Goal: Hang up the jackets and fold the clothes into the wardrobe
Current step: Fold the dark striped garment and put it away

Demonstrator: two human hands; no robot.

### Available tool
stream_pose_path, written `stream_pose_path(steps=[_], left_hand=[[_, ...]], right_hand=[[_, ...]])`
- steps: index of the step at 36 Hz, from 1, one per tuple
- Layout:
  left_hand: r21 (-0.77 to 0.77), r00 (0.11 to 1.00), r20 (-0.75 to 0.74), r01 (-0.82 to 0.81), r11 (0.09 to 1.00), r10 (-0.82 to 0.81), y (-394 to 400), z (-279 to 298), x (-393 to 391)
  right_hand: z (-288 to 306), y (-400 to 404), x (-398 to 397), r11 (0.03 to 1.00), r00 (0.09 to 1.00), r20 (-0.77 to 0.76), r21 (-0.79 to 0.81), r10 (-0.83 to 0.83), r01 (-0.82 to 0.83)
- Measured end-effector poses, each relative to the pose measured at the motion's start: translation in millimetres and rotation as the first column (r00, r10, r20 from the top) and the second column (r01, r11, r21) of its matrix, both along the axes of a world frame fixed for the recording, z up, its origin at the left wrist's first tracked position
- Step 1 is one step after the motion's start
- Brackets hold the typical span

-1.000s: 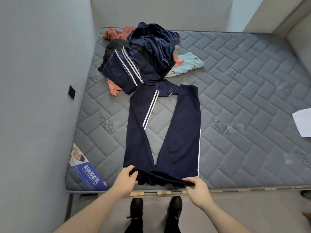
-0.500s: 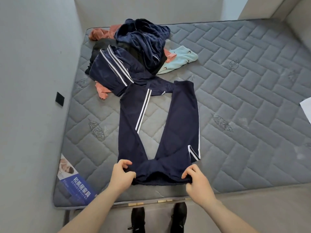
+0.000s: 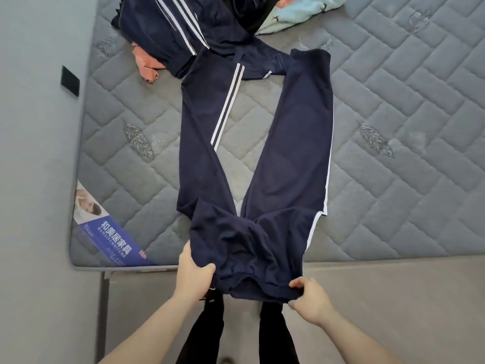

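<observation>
Fingers (image 3: 207, 267) of left hand (image 3: 193, 274) curled, pinching waistband of navy track trousers (image 3: 288, 143) at 7 o'clock; right hand (image 3: 311, 298) pinching same waistband at 5 o'clock. Trousers: navy, white side stripes, legs spread in a V on grey quilted mattress (image 3: 393, 179), waist end lifted off the near edge. Clothes pile (image 3: 183, 24) at 12 o'clock, touching the leg ends: striped navy garment, peach and mint pieces.
</observation>
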State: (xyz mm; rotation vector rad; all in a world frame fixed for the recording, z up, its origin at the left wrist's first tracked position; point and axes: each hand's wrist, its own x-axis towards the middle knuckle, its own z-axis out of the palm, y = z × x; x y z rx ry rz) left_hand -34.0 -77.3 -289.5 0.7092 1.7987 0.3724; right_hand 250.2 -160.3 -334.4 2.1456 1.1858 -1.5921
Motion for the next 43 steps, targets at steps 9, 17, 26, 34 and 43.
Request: stream_pose_path(steps=[9, 17, 26, 34, 43], left_hand=[[0.34, 0.837, 0.014, 0.511, 0.79, -0.547, 29.6, 60.8, 108.6], [0.062, 0.363, 0.055, 0.928, 0.367, -0.93, 8.0, 3.2, 180.4], [0.016, 0.685, 0.018, 0.728, 0.686, -0.728, 27.5, -28.8, 126.1], [0.157, 0.867, -0.27, 0.469, 0.869, -0.419, 121.3, -46.8, 93.5], [-0.148, 0.995, 0.102, 0.029, 0.989, -0.013, 199.8, -64.2, 142.3]], right_hand=[[2.7, -0.8, 28.3, 0.997, 0.999, -0.038, -0.073, -0.002, -0.001], [-2.7, -31.2, 58.4, 1.0, 0.998, 0.052, 0.005, -0.03, 0.029], [15.2, 12.2, 64.8, 0.877, 0.926, -0.013, 0.317, -0.378, 0.362], [13.4, 125.4, 26.3, 0.809, 0.911, -0.118, 0.425, -0.394, 0.405], [-14.7, 164.6, 17.1, 0.902, 0.97, 0.047, 0.38, -0.24, 0.205]])
